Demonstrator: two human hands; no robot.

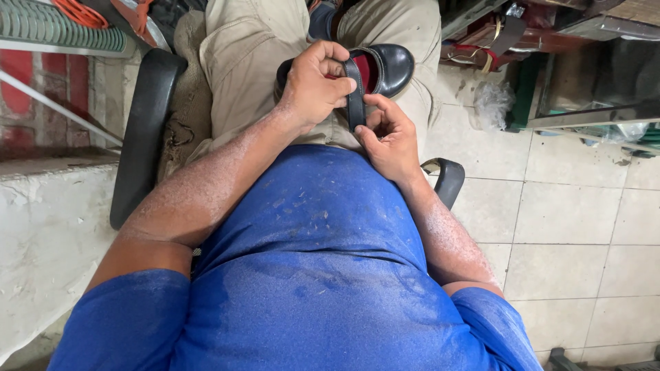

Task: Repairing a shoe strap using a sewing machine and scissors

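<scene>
Head view, looking straight down the person's front: a blue shirt [309, 275] fills the lower half, and beyond it lie beige trousers [254, 62] on the lap. On the lap rests a black shoe [385, 65] with a glossy toe pointing up and to the right in the picture and a red lining showing inside its opening. A black strap [355, 99] runs from the shoe's opening down toward the body.

The left hand [313, 86] lies over the heel end of the shoe, fingers curled around the shoe's rim and the top of the strap, thumb pressing against the strap. The right hand [388, 137] sits just below it, nearer the belly, fingers closed on the strap's lower end, thumb and forefinger pinching it. The two hands are close together, almost touching, both clamped on the same strap.

The person sits in a chair with black armrests: one armrest [141, 130] is long and plain on the picture's left, the other [448, 178] peeks out beside the right wrist. To the left is a whitish concrete ledge [48, 233] below a red brick wall [41, 89]. To the right the floor [570, 220] is pale tile, with a crumpled clear plastic bag [491, 103] near dark wooden furniture [584, 69] at the top right
</scene>
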